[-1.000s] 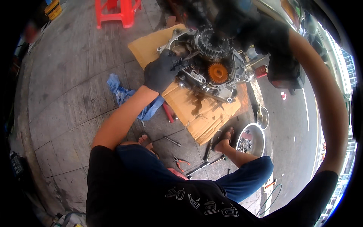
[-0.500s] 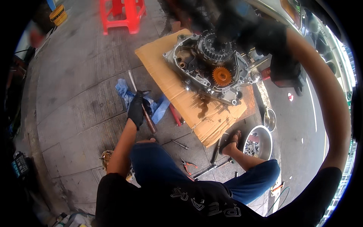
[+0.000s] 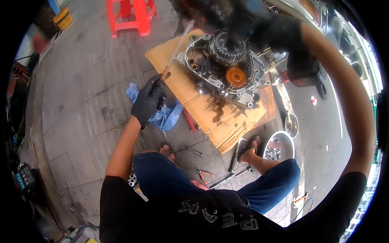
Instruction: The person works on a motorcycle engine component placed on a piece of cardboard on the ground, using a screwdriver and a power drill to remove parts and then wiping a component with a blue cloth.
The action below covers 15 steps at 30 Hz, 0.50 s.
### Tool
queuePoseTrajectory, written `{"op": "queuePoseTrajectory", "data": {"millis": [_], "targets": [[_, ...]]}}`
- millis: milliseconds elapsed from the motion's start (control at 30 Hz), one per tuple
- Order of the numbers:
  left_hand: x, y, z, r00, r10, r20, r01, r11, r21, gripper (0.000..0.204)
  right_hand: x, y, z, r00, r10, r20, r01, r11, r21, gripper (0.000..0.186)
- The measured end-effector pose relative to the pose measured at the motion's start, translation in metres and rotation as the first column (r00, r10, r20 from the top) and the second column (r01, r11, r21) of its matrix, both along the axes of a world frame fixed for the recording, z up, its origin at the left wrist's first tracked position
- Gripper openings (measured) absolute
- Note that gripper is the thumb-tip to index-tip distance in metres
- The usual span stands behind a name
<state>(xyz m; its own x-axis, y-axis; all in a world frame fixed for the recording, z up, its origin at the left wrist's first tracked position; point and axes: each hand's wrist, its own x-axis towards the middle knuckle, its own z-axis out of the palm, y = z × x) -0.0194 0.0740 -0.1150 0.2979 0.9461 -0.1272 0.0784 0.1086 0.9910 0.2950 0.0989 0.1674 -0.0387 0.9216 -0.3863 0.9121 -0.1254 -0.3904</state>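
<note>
My left hand (image 3: 150,97), in a black glove, is closed round the handle of a long screwdriver (image 3: 176,52). Its pale shaft slants up and right, over the cardboard's edge toward the engine. At the top, my gloved right hand (image 3: 279,34) grips a dark cordless impact wrench (image 3: 306,75), its body blurred and its battery showing below the hand. The wrench's nose is over the clutch basket (image 3: 227,47), where I cannot tell whether it touches. An opened engine case (image 3: 210,79) holds the basket and an orange-brown gear (image 3: 236,77).
Oil-stained cardboard (image 3: 231,121) lies under the engine. A blue rag (image 3: 168,115) and red-handled tool (image 3: 189,120) are beside it. Pliers (image 3: 202,175), a socket extension (image 3: 195,152) and a metal bowl of parts (image 3: 289,146) lie near my feet. A red stool (image 3: 131,24) stands beyond.
My left hand has lifted the screwdriver off the rag area and swung it up and right toward the engine. The right hand and impact wrench stay nearly in place.
</note>
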Motion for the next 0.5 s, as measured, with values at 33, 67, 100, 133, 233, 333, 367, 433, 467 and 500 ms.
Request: {"op": "queuePoseTrajectory", "data": {"millis": [33, 67, 100, 133, 233, 333, 367, 433, 467, 500], "targets": [[0.007, 0.005, 0.005, 0.999, -0.037, -0.016, 0.039, 0.995, 0.089, 0.036, 0.003, 0.004, -0.005, 0.998, 0.022, -0.053, -0.023, 1.0, -0.001, 0.028], [0.015, 0.01, 0.006, 0.996, -0.061, -0.072, 0.072, 0.985, 0.159, 0.037, 0.007, 0.006, -0.007, 0.994, 0.036, -0.102, -0.036, 0.999, 0.006, 0.027], [0.021, 0.016, 0.002, 0.988, -0.081, -0.132, 0.11, 0.968, 0.227, 0.038, 0.005, 0.006, -0.007, 0.992, 0.036, -0.118, -0.035, 0.999, 0.014, 0.026], [0.023, 0.021, 0.0, 0.976, -0.096, -0.194, 0.15, 0.945, 0.29, 0.039, 0.003, 0.005, -0.005, 0.99, 0.038, -0.135, -0.035, 0.999, 0.022, 0.025], [0.026, 0.016, 0.011, 0.941, -0.045, -0.336, 0.157, 0.936, 0.316, 0.039, 0.006, 0.004, -0.003, 0.997, 0.006, -0.073, -0.006, 1.0, 0.001, 0.023], [0.023, 0.009, 0.01, 0.937, -0.041, -0.347, 0.122, 0.969, 0.215, 0.037, 0.001, 0.005, -0.009, 0.997, -0.035, -0.067, 0.036, 0.999, 0.015, 0.019], [0.022, 0.01, 0.01, 0.936, -0.047, -0.348, 0.123, 0.972, 0.199, 0.036, 0.001, 0.004, -0.009, 0.998, -0.041, -0.053, 0.042, 0.999, 0.025, 0.018], [0.021, 0.015, 0.01, 0.934, -0.06, -0.351, 0.126, 0.978, 0.168, 0.034, 0.001, 0.006, -0.009, 1.0, -0.023, 0.006, 0.023, 0.999, 0.038, 0.019], [0.019, 0.015, 0.008, 0.944, -0.032, -0.328, 0.099, 0.977, 0.19, 0.033, 0.003, 0.007, -0.007, 1.0, -0.029, -0.009, 0.029, 0.999, 0.017, 0.021], [0.015, 0.014, 0.003, 0.953, -0.003, -0.304, 0.071, 0.975, 0.212, 0.033, 0.005, 0.007, -0.007, 0.999, -0.036, -0.026, 0.036, 0.999, -0.003, 0.023]]}}
